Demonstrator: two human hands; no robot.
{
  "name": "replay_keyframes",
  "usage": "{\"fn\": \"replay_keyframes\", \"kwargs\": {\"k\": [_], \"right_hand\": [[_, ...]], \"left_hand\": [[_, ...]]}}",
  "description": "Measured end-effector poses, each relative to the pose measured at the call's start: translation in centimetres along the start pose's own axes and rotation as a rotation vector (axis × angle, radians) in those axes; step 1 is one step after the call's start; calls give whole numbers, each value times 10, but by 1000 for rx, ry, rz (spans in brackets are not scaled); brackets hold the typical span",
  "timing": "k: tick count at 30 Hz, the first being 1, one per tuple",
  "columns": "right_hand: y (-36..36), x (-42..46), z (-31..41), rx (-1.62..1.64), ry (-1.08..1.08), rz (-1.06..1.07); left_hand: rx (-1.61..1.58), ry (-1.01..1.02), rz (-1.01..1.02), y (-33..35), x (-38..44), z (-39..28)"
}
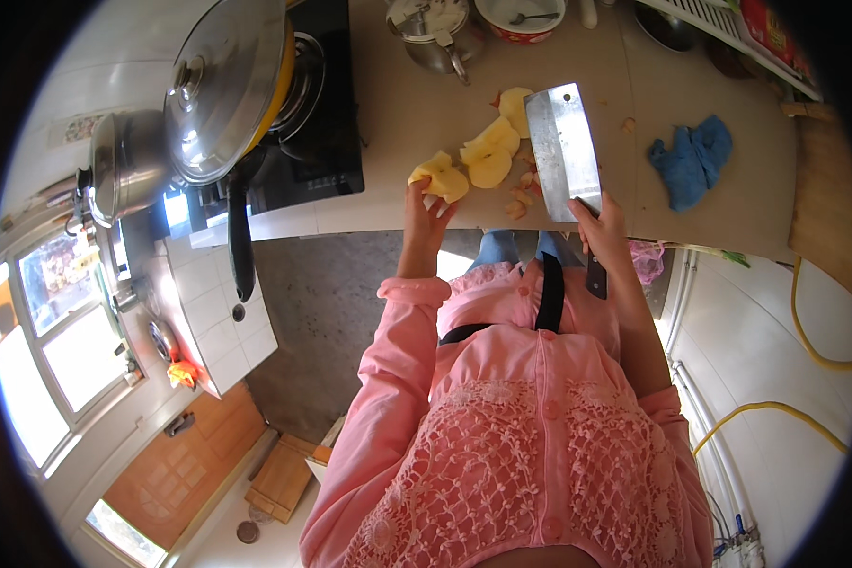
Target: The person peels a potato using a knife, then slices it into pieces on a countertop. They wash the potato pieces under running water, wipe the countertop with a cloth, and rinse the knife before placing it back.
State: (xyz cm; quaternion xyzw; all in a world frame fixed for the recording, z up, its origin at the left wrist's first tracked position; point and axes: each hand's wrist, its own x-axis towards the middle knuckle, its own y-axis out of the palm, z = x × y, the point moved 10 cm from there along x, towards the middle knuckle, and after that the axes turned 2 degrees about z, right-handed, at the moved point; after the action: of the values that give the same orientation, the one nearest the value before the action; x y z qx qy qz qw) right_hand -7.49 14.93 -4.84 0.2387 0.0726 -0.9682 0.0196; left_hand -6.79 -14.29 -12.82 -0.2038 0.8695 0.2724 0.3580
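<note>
My left hand (426, 221) has its fingers around the near edge of a pale yellow peeled piece, likely apple (441, 177), on the counter. More such pieces (490, 153) lie in a row to its right, running away from me. The farthest of them (515, 110) is beside the blade. A cleaver (564, 149) with a broad steel blade and a dark handle is in my right hand (602, 226). Its blade points away from me, above the counter. Reddish peel scraps (518, 202) are scattered between the pieces and the blade.
A crumpled blue cloth (692, 162) lies right on the counter (397, 128). At the back are a lidded steel pot (433, 42) and a bowl with a spoon (522, 15). On the left, a glass-lidded pan (224, 92) stands on the stove, its black handle (239, 241) jutting past the edge.
</note>
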Motion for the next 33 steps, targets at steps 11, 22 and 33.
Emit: {"fn": "replay_keyframes", "kwargs": {"k": [11,22,33], "right_hand": [[-96,6,-40,-3,1,-135],[-130,34,-78,-27,55,-67],[-143,20,-38,-884,-80,-444]], "left_hand": [[352,191,-80,3,-18,-37],[1048,1011,-379,42,-86,-97],[1566,917,146,158,-37,-47]]}}
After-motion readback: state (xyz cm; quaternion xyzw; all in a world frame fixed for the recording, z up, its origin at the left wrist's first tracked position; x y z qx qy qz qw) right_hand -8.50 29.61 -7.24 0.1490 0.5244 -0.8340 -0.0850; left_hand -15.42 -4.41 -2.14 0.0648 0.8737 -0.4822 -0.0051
